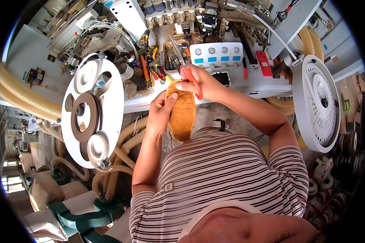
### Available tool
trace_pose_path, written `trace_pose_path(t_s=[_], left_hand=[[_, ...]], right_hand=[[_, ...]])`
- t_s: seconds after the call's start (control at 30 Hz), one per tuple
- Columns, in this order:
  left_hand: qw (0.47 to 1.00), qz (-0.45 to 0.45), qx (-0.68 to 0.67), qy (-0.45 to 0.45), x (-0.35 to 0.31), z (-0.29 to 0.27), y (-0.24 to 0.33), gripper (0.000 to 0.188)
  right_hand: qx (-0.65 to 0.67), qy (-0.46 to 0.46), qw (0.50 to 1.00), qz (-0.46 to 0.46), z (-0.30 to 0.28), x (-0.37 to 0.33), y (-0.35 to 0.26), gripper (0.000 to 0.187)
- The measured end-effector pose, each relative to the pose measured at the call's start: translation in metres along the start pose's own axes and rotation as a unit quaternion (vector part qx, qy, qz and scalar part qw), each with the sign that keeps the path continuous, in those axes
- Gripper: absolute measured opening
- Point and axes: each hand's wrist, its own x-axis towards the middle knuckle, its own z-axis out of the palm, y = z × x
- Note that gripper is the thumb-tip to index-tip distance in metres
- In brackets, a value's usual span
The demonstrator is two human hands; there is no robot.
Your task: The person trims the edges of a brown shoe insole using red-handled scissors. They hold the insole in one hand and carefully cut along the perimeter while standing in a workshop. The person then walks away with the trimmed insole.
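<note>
An orange-brown, oblong piece of fuzzy-looking material with a pale edge (181,111) hangs upright in front of my waist; its exact kind I cannot make out. My left hand (158,113) pinches its left edge, thumb on the face towards me. With my right hand (205,83) I hold a pair of red-handled scissors (197,86), blades pointing up and away over the bench. The right thumb also presses on the upper end of the orange-brown piece. The right hand's other fingers are partly hidden behind the scissors.
A grey machine bench (247,87) runs across ahead, with a gauge panel (217,54), a red case (264,63), yellow-black drills (151,52) and several hand tools. A white disc with tape rolls (114,117) stands left, a perforated reel (312,105) right. Ribbed hoses (127,131) lie below.
</note>
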Motion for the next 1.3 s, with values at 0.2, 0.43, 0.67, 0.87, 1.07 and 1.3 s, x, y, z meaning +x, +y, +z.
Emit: trace_pose_path(t_s=[0.2, 0.43, 0.67, 0.87, 1.07, 1.3], left_hand=[[0.995, -0.022, -0.095, -0.009, -0.006, -0.001, -0.002, 0.029], [0.998, 0.001, -0.059, 0.021, -0.017, -0.001, -0.009, 0.028], [0.997, 0.022, -0.026, 0.071, -0.016, -0.007, -0.001, 0.026], [0.996, -0.003, -0.063, 0.058, -0.014, -0.002, 0.004, 0.027], [0.994, -0.031, -0.101, 0.017, -0.013, -0.001, 0.014, 0.030], [0.993, -0.037, -0.111, 0.010, -0.012, -0.001, 0.019, 0.031]], right_hand=[[0.069, 0.011, 0.998, 0.001, 0.001, 0.002, 0.008, 0.033], [-0.068, -0.002, 0.998, 0.004, -0.021, 0.002, -0.006, 0.036], [-0.455, -0.014, 0.868, -0.197, -0.036, -0.019, -0.017, 0.048], [-0.494, -0.030, 0.844, -0.206, -0.030, -0.020, -0.014, 0.049], [-0.507, -0.031, 0.838, -0.202, -0.034, -0.017, -0.010, 0.049], [-0.508, -0.040, 0.833, -0.218, -0.036, -0.016, -0.013, 0.050]])
